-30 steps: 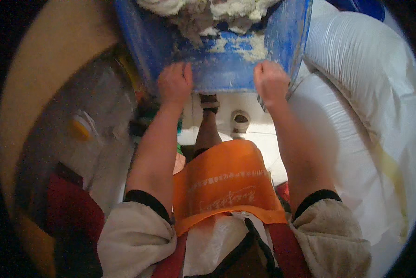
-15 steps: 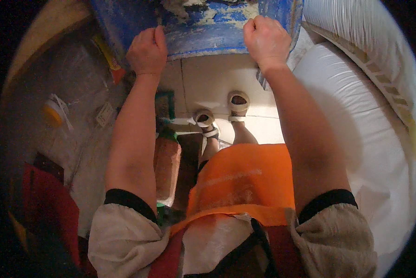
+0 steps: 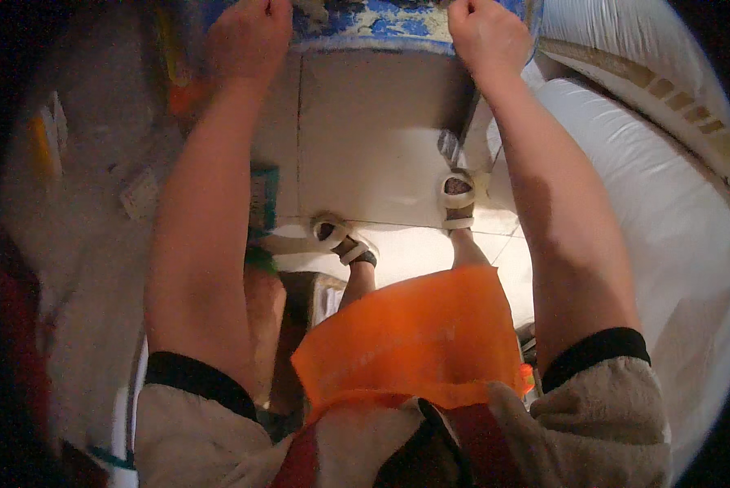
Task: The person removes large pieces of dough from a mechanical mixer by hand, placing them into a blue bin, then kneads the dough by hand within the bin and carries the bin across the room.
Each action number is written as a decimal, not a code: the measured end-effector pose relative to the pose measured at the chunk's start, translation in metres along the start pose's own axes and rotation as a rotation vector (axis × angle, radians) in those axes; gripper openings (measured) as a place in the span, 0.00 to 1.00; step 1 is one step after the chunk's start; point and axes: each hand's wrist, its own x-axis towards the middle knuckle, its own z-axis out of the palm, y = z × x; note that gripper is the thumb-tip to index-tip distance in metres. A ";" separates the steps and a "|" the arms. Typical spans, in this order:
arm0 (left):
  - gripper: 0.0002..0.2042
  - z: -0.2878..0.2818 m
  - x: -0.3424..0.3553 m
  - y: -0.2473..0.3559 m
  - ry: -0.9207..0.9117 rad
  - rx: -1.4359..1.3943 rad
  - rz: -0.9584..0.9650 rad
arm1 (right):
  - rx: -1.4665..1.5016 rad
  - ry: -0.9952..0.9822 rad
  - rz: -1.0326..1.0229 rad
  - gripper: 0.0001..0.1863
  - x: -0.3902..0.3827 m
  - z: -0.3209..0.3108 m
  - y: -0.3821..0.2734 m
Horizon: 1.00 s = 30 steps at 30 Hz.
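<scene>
Head view shows my left hand [image 3: 251, 42] and right hand [image 3: 495, 42] clenched on the blue tub [image 3: 361, 37]. I see white sacks [image 3: 617, 159] at right.

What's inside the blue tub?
Pale patches cling inside the blue tub. The left hand and right hand cover parts of its edge; everything farther in is cut off by the picture's top.

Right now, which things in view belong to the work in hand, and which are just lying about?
In hand:
- wide blue tub with pale smears
- left hand and right hand, closed at its near edge

Lying about, apparently untouched:
- bulging, glossy white sacks, to the right
- teal, squared-off, plastic-looking frame, partly hidden
</scene>
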 end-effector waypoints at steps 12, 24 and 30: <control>0.13 -0.047 -0.096 0.016 -0.430 0.199 0.120 | -0.177 -0.742 0.041 0.26 -0.085 -0.033 -0.004; 0.10 -0.142 -0.419 0.034 -0.443 -0.190 -0.323 | 0.359 -1.104 0.075 0.22 -0.430 -0.126 -0.065; 0.11 -0.174 -0.532 0.053 -0.501 -0.129 -0.359 | 0.574 -1.304 -0.099 0.40 -0.550 -0.165 -0.064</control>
